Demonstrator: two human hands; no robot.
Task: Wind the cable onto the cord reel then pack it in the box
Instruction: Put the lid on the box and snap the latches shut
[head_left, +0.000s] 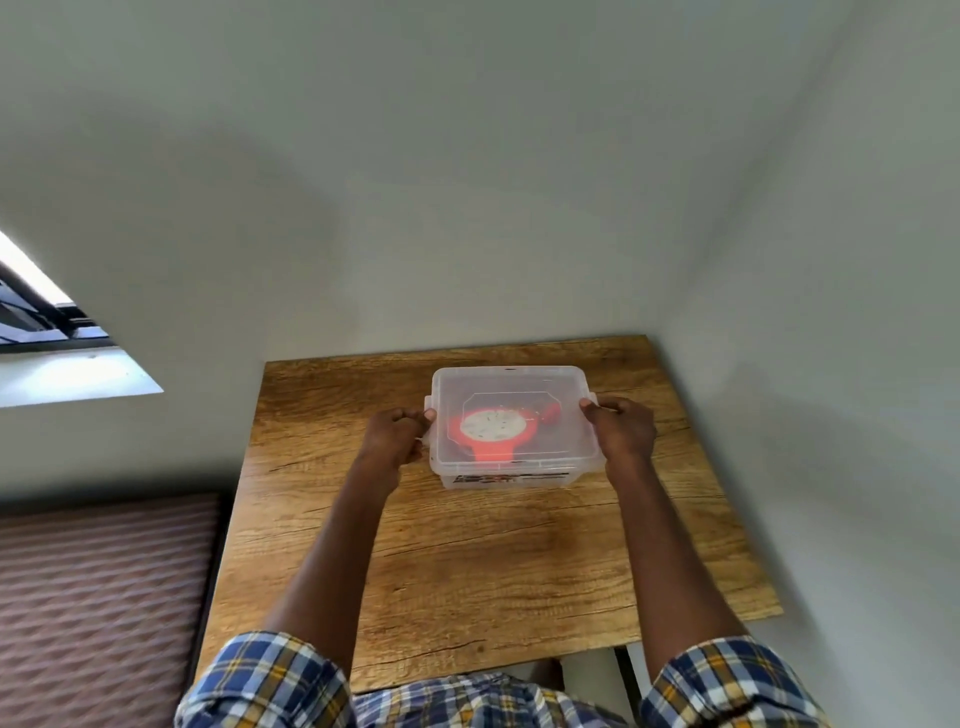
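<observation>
We see the table (467, 561) bearing the box (511, 480), lid (519, 384) on, between both hands. Inside lies the reel (491, 428). Our left hand (392, 434) curls onto its left latch; our right hand (621, 428) grips the right edge.

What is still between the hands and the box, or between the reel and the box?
Nothing visible. The red cord reel already lies inside the clear box, under its lid. The left hand and the right hand both grip the side latches of the box, on the wooden table.
</observation>
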